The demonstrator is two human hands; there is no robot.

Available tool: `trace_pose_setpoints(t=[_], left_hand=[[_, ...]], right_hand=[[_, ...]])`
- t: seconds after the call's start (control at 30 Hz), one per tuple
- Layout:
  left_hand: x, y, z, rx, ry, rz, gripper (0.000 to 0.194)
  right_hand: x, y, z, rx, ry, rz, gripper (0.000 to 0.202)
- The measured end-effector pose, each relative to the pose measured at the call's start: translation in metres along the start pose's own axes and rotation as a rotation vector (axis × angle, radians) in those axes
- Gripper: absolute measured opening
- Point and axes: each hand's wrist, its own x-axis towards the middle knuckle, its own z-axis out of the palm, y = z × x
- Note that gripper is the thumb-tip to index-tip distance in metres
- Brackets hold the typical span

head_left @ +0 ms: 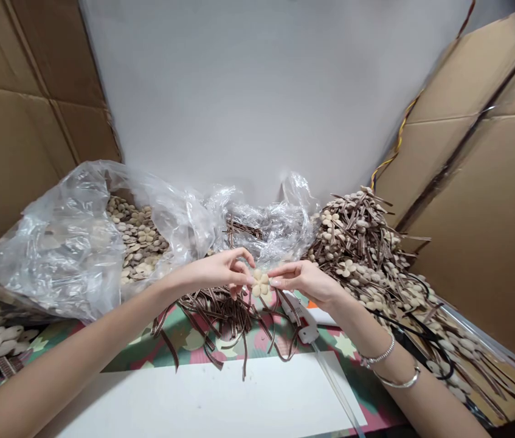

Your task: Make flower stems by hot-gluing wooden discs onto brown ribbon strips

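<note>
A cream fabric flower [260,283] is held up between both hands, above a heap of brown striped ribbon strips [221,310]. My left hand [225,272] pinches the flower's left edge with thumb and fingers. On its right edge, the fingertips of my right hand [305,281] are pressed together. A white glue gun [303,319] lies on the patterned cloth just below my right hand, partly hidden by it, with a clear glue stick coming out of its rear. Whether a ribbon is fixed behind the flower cannot be made out.
An open plastic bag [70,243] of fabric flowers lies at left, a crumpled plastic bag [279,225] at the back. A big pile of flowers with ribbons [366,249] and a black cable are at right. A white board [211,401] lies in front; cardboard [489,182] stands at the sides.
</note>
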Motion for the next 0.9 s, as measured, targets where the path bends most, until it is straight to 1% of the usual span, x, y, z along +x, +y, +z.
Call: trace_pose_setpoints(t=[0.03,0.1,0.2,0.3,0.37,0.47,0.5,0.53,0.57,0.6,0.67,0.73,0.8,0.9], left_hand=[[0.001,-0.002,0.0,0.015,-0.032,-0.012,0.036],[0.005,-0.01,-0.001,0.063,-0.061,-0.047,0.035],[0.013,-0.027,-0.003,0.246,-0.009,-0.11,0.028],[0.018,-0.038,-0.007,0.401,0.046,-0.133,0.025],[0.015,-0.033,-0.008,0.446,0.084,-0.113,0.024],[0.004,-0.011,-0.003,0.471,0.142,-0.021,0.03],[0.0,-0.003,0.002,0.433,0.124,0.019,0.037],[-0.003,0.005,0.008,0.361,0.068,0.058,0.044],[-0.005,0.012,0.015,0.272,0.009,0.09,0.047],[-0.006,0.016,0.023,0.176,-0.014,0.118,0.046],[-0.005,0.017,0.037,0.021,0.019,0.145,0.04],[-0.001,0.012,0.047,-0.077,0.089,0.125,0.032],[0.002,0.005,0.053,-0.147,0.136,0.095,0.027],[0.005,-0.001,0.058,-0.264,0.131,0.091,0.026]], right_hand=[[0.001,0.001,0.0,-0.028,-0.011,0.003,0.025],[0.002,0.002,0.0,-0.074,0.021,-0.007,0.022],[0.003,0.001,-0.003,-0.066,0.113,-0.014,0.025],[0.003,-0.001,-0.006,0.014,0.123,-0.008,0.026],[0.001,-0.003,-0.005,0.09,0.094,-0.007,0.024],[-0.003,-0.005,0.002,0.196,0.059,-0.014,0.023],[-0.004,-0.006,0.005,0.226,0.059,-0.025,0.023],[-0.006,-0.007,0.008,0.252,0.065,-0.041,0.023],[-0.007,-0.007,0.011,0.274,0.074,-0.059,0.022],[-0.009,-0.007,0.014,0.288,0.086,-0.08,0.022],[-0.011,-0.006,0.019,0.296,0.117,-0.116,0.021],[-0.011,-0.004,0.023,0.283,0.145,-0.143,0.022],[-0.011,-0.001,0.027,0.275,0.163,-0.167,0.023],[-0.01,0.002,0.031,0.306,0.185,-0.189,0.023]])
